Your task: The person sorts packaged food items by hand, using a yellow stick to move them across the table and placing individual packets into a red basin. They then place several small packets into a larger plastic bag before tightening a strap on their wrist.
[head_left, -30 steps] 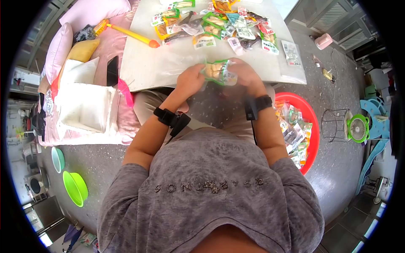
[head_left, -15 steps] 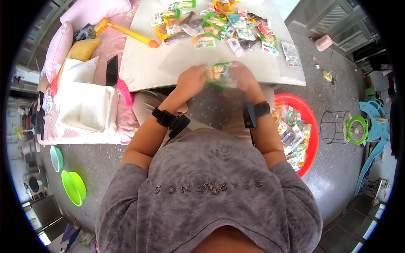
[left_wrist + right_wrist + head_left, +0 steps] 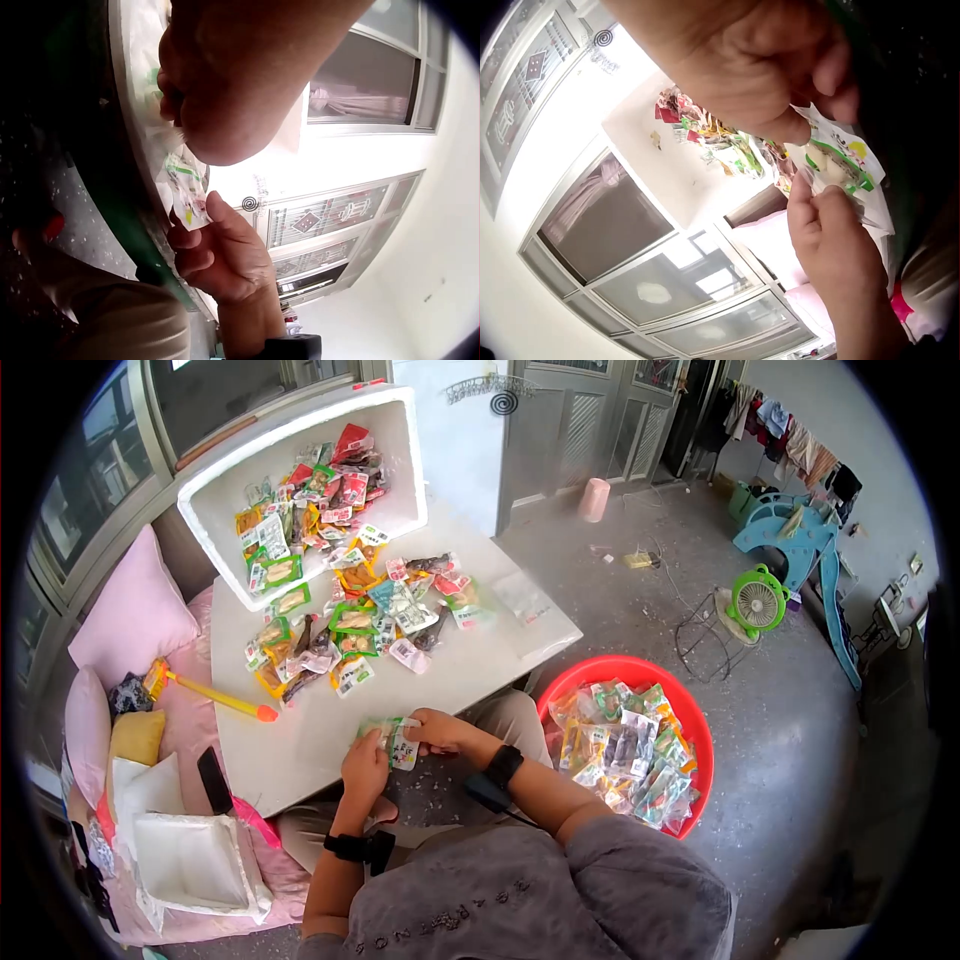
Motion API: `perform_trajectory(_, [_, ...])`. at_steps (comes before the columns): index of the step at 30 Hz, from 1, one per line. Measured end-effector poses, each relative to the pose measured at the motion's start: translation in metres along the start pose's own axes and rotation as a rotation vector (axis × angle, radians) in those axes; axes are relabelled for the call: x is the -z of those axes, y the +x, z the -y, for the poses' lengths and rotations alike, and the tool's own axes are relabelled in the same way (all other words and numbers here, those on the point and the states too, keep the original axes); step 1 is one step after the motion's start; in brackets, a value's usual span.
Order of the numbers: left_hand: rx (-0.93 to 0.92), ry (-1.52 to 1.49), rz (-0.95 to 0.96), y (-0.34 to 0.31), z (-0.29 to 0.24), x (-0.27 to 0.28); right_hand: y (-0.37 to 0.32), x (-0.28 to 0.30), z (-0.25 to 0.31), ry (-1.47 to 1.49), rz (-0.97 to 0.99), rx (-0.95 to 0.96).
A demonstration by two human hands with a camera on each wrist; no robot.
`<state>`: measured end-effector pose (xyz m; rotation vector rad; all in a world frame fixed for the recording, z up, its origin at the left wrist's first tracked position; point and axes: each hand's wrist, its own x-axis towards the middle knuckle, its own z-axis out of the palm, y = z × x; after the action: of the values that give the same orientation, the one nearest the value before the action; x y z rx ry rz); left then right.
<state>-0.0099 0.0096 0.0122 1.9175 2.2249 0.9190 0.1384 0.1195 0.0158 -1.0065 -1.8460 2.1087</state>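
Both hands hold one small snack packet [image 3: 401, 747] by its ends, just over the near edge of the table. The left hand [image 3: 365, 768] pinches one end between thumb and fingers. At the other end, the right hand [image 3: 442, 731] grips its edge. In the right wrist view the packet [image 3: 834, 166] has a green border, a clear window with pale, rounded pieces behind it, and clear film around it. The left wrist view shows printed lettering on the packet [image 3: 187, 187], with the right hand's thumb [image 3: 223, 210] on its lower end.
Many snack packets [image 3: 352, 630] lie spread on the white table [image 3: 480, 670]. Behind them a white foam box [image 3: 205, 520] holds more. A red tub [image 3: 705, 745] of packets stands on the floor to the right. A yellow-handled toy [image 3: 215, 695] crosses the table's left edge.
The head view has turned and lifted, bringing the foam box into sight. Both hands keep hold of the packet, whose printed face now shows in the head view.
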Motion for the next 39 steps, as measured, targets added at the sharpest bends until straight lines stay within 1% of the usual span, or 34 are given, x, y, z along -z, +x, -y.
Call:
perform_trajectory(1, [-0.046,-0.018,-0.033,-0.001,0.001,-0.001,-0.002,0.0,-0.003,0.034,-0.005,-0.015])
perform_trajectory(2, [-0.008,0.018,0.023,-0.001,-0.001,0.002,0.002,0.0,-0.009,0.088,0.009,-0.026])
perform_trajectory(3, [-0.041,0.004,-0.007,-0.001,0.0,-0.001,-0.001,-0.001,-0.009,0.103,-0.016,-0.061])
perform_trajectory(4, [-0.059,-0.009,-0.016,-0.001,0.002,-0.004,-0.006,-0.007,-0.003,0.143,-0.078,-0.04])
perform_trajectory(5, [-0.094,-0.023,-0.006,0.001,0.001,-0.003,-0.007,-0.008,0.002,0.158,-0.062,-0.064])
perform_trajectory(6, [-0.073,0.03,0.045,0.001,-0.004,0.0,-0.01,-0.015,0.012,0.125,-0.104,-0.102])
perform_trajectory(8, [-0.106,-0.004,0.08,0.002,-0.01,0.007,0.0,-0.019,0.014,0.015,-0.112,-0.02])
perform_trajectory(11, [-0.057,-0.023,0.122,0.005,-0.02,0.013,0.002,-0.032,0.025,0.121,-0.242,-0.031])
perform_trajectory(12, [-0.043,-0.022,0.109,0.005,-0.018,0.01,0.007,-0.034,0.019,0.275,-0.22,0.005])
perform_trajectory(14, [-0.011,-0.015,0.068,0.006,-0.009,0.007,0.027,-0.036,-0.004,0.572,-0.16,0.087])
perform_trajectory(16, [0.004,-0.013,0.07,0.004,-0.001,0.002,0.042,-0.034,-0.024,-0.03,-0.184,0.648])
perform_trajectory(18, [0.018,-0.023,0.05,0.006,0.005,-0.006,0.049,-0.03,-0.03,-0.031,-0.138,0.709])
perform_trajectory(20, [0.049,-0.034,0.006,0.005,0.009,-0.011,0.04,-0.041,-0.008,0.583,-0.02,0.268])
perform_trajectory(23, [0.057,-0.008,0.011,0.007,0.014,-0.015,0.038,-0.027,0.001,0.338,-0.118,0.172])
perform_trajectory(26, [0.063,0.012,0.005,0.006,0.013,-0.014,0.045,0.004,0.001,0.09,-0.181,0.248])
perform_trajectory(28, [0.074,0.067,0.014,0.007,0.01,-0.016,0.038,0.024,0.018,0.175,-0.275,0.16])
perform_trajectory(30, [0.101,0.098,0.014,0.009,0.01,-0.017,0.047,0.05,0.018,0.092,-0.37,0.219])
perform_trajectory(31, [0.121,0.1,0.006,0.011,0.009,-0.017,0.051,0.065,0.016,0.128,-0.403,0.257])
perform_trajectory(32, [0.14,0.1,0.001,0.013,0.009,-0.019,0.057,0.081,0.012,-0.027,-0.492,0.316])
perform_trajectory(34, [0.134,0.12,-0.001,0.015,0.012,-0.022,0.06,0.107,0.017,-0.5,-0.779,0.565])
perform_trajectory(36, [0.123,0.125,-0.015,0.014,0.014,-0.024,0.079,0.142,0.007,-0.733,-0.924,0.502])
perform_trajectory(37, [0.111,0.12,-0.031,0.014,0.015,-0.024,0.077,0.15,0.01,-0.772,-0.935,0.513])
perform_trajectory(39, [0.099,0.113,-0.064,0.015,0.015,-0.026,0.075,0.161,0.015,-0.782,-0.971,0.401])
